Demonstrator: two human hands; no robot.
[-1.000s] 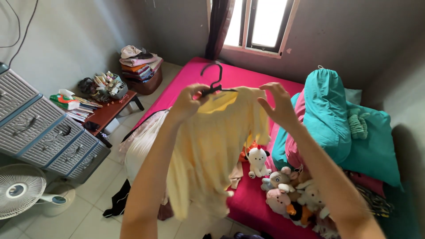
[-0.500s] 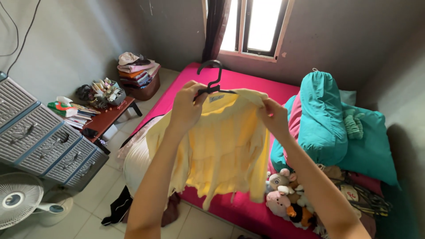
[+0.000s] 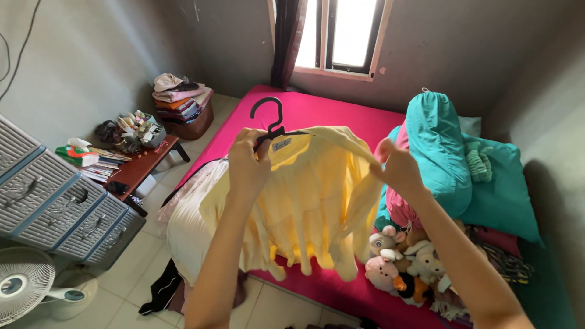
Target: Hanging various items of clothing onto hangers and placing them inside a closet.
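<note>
Yellow top (image 3: 304,201) on black hanger (image 3: 272,125): left hand (image 3: 247,164) clamped at the hanger neck, right hand (image 3: 399,167) pinching the far shoulder; bed (image 3: 341,113) beneath

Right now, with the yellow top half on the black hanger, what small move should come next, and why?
Probably the right hand should pull its shoulder of the yellow top outward and down over the hanger's end. The left hand already grips hanger and collar near the hook, while the right shoulder looks bunched in the right hand, with the sleeve hanging loose.
</note>
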